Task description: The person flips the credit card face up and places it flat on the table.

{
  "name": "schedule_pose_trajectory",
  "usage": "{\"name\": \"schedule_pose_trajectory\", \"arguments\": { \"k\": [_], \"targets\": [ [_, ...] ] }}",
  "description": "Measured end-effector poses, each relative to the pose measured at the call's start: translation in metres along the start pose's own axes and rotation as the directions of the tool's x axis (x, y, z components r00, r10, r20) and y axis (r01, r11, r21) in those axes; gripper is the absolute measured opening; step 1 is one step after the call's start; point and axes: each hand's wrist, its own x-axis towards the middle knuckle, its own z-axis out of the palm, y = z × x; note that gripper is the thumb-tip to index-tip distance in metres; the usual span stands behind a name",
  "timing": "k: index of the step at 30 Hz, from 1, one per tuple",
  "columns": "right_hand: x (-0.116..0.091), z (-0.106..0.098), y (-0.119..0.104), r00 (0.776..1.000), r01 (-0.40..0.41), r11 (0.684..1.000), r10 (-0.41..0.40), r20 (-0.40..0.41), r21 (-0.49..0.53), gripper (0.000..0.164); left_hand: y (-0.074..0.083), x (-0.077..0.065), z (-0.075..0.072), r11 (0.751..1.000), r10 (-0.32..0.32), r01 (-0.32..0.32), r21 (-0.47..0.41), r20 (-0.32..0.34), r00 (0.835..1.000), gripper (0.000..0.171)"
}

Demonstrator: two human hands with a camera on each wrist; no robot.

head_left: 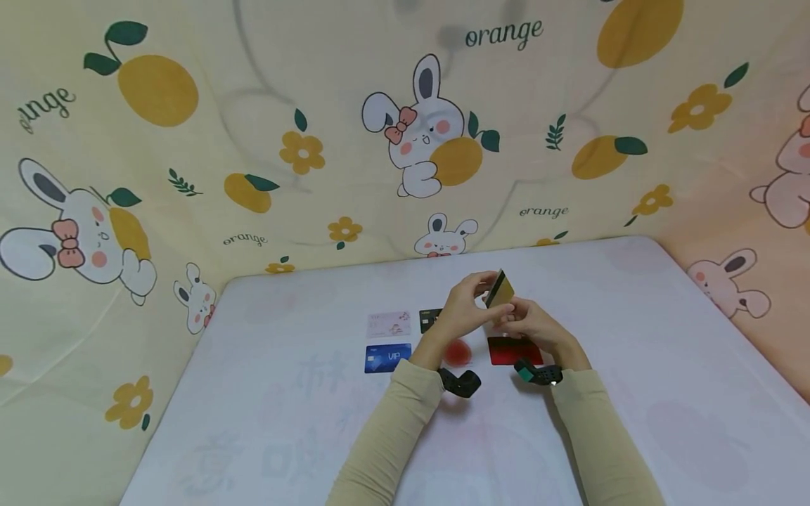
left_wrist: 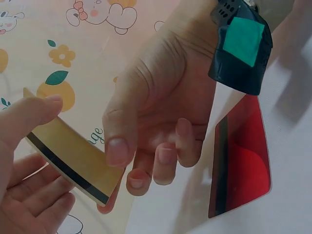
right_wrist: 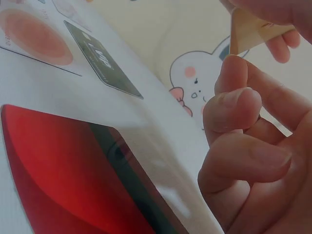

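Note:
A gold card [head_left: 503,291] with a black stripe is held up over the table between both hands. My left hand [head_left: 465,307] pinches it, the thumb on its gold face and the other fingers behind, as the left wrist view shows. At the card's opposite corner, my right hand [left_wrist: 161,107] has thumb and index finger on either side, with its other fingers curled loosely. Just below the right hand lies a red card [head_left: 509,353] with a dark stripe. A dark card [right_wrist: 105,61] lies partly hidden behind the left hand in the head view.
Left of the hands, a pale pink card [head_left: 389,324] lies above a blue VIP card [head_left: 380,360] on the white table [head_left: 285,422]. Close to the left wrist is a card with a red circle [head_left: 458,353]. A patterned cloth [head_left: 354,232] rises behind the table.

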Motion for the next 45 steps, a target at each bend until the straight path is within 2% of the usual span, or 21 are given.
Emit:
{"name": "schedule_pose_trajectory", "arguments": {
  "k": [5,12,17,24,31,36,45],
  "targets": [
    [0.000,-0.003,0.006,0.997,0.057,0.998,-0.058,0.047,0.018,0.018,0.001,0.000,0.001,1.000,-0.012,0.012,-0.009,-0.003,1.000,0.061],
    [-0.001,-0.003,0.003,1.000,0.022,1.000,-0.022,-0.010,0.022,0.023,0.003,0.000,0.000,1.000,0.004,-0.004,0.016,0.004,1.000,0.063],
    [0.000,-0.004,0.004,1.000,0.004,1.000,-0.004,-0.030,-0.018,0.026,0.005,0.000,-0.004,1.000,0.011,-0.011,0.026,0.000,1.000,0.066],
    [-0.001,-0.007,-0.004,0.999,0.025,0.997,-0.027,-0.022,-0.079,0.032,0.012,0.001,-0.009,0.997,0.059,-0.058,0.042,-0.020,0.998,0.062],
    [0.000,-0.009,-0.011,0.999,-0.034,0.995,0.033,-0.010,-0.098,0.031,0.012,0.000,-0.010,0.992,0.105,-0.103,0.074,-0.027,0.994,0.058],
    [0.002,-0.011,-0.012,0.999,-0.040,0.993,0.040,0.005,-0.115,0.034,0.011,0.000,-0.010,0.992,0.109,-0.105,0.071,-0.043,0.993,0.055],
    [0.005,-0.016,-0.019,0.998,-0.051,0.987,0.056,0.028,-0.155,0.030,0.008,0.000,-0.012,0.980,0.155,-0.148,0.133,-0.047,0.987,0.054]
  ]
}}
